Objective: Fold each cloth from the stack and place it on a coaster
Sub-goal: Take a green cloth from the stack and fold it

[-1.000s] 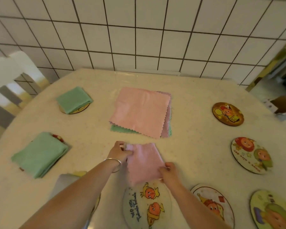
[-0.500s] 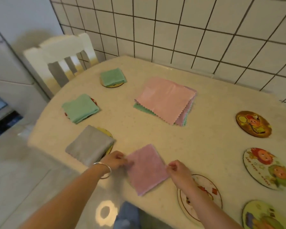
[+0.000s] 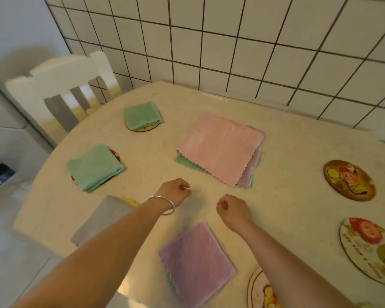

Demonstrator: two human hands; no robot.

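A folded pink cloth [image 3: 197, 262] lies at the table's near edge between my forearms; no coaster shows under it. My left hand [image 3: 176, 192] and my right hand [image 3: 232, 210] hover beyond it with fingers curled and nothing in them. The stack of unfolded cloths [image 3: 222, 150], pink on top, sits farther back in the middle. Two folded green cloths [image 3: 142, 115] [image 3: 93, 167] and a folded grey cloth [image 3: 100, 218] rest on coasters at the left. Bare picture coasters [image 3: 349, 180] [image 3: 369, 247] lie at the right, and another [image 3: 259, 290] pokes out beside my right forearm.
The round cream table [image 3: 282, 141] stands against a white tiled wall [image 3: 231, 41]. A white chair [image 3: 60, 85] is at the table's far left. The floor shows beyond the near-left edge.
Both hands have let go of the folded pink cloth and moved forward, away from it. The cloth now lies near the table's edge. The camera has swung left.
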